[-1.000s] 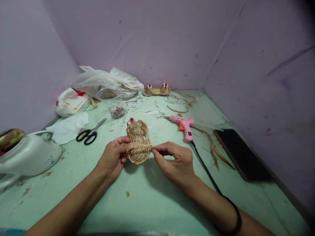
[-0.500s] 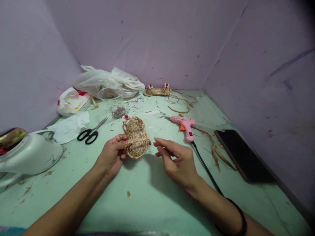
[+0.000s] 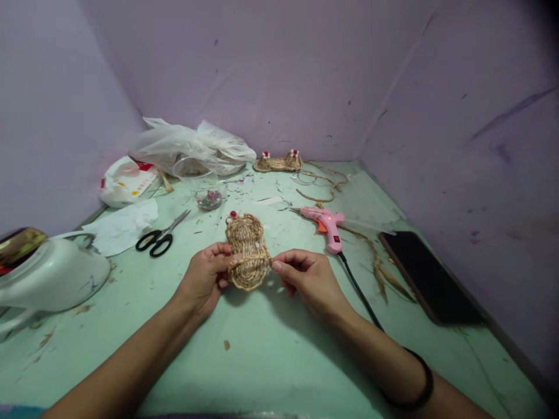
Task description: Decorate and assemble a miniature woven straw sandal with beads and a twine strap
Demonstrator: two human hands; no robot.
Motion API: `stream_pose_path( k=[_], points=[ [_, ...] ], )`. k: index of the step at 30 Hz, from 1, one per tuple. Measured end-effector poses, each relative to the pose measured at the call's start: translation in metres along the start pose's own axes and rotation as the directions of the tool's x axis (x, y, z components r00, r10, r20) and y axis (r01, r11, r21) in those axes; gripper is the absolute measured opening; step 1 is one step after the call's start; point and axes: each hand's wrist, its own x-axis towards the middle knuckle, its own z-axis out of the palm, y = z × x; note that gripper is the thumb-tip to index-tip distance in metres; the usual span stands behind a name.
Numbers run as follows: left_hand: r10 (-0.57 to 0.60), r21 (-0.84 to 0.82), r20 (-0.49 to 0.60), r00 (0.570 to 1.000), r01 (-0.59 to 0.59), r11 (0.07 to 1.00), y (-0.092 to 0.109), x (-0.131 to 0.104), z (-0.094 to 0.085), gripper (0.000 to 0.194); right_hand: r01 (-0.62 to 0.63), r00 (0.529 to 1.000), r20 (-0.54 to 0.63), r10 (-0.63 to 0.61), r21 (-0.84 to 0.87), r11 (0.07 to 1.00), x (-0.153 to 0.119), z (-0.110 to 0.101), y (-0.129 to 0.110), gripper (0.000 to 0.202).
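Green table (image 3: 196, 366): left hand (image 3: 203, 280) clamps woven straw slipper (image 3: 248, 237), right hand (image 3: 308, 278) pinches end of its crosswise braid (image 3: 253, 257), bead flower (image 3: 233, 215) attached beyond both hands, that end seemingly unsecured.

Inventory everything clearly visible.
Front woven piece: one, tan, centre
Rear woven piece: one, tan, back
Glue gun: one, pink, right
Phone: one, black, right
Fibre strands: several, tan, right
Scissors: one, black handles, left
Beads: many, multicoloured, left
Plastic bag: one, white, back
Packet: one, white, left
Crumpled sheet: one, white, left
Vessel: one, white, left
Table: one, green, beneath
Walls: three, purple, around
Loop: one, black, right forearm
Left hand, right hand: two, bare, centre
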Motion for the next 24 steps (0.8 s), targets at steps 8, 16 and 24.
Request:
stream_pose_path(
  k=[8, 16, 24],
  points=[
    [0.100, 0.149, -0.025, 0.995, -0.095, 0.984, -0.004, -0.002, 0.001, 0.031, 0.010, 0.999, 0.036, -0.007, -0.104, 0.995, 0.005, -0.004, 0.003, 0.010],
    [0.157, 0.728, 0.087, 0.984, -0.171, 0.664, 0.003, -0.003, -0.011, 0.016, -0.002, 0.998, 0.060, 0.029, -0.402, 0.916, 0.015, -0.019, 0.007, 0.004],
    [-0.014, 0.829, 0.282, 0.959, -0.236, 0.507, 0.003, -0.008, -0.024, 0.019, 0.046, 0.998, 0.068, -0.018, -0.434, 0.900, 0.018, -0.019, 0.021, 0.010]
  ],
)
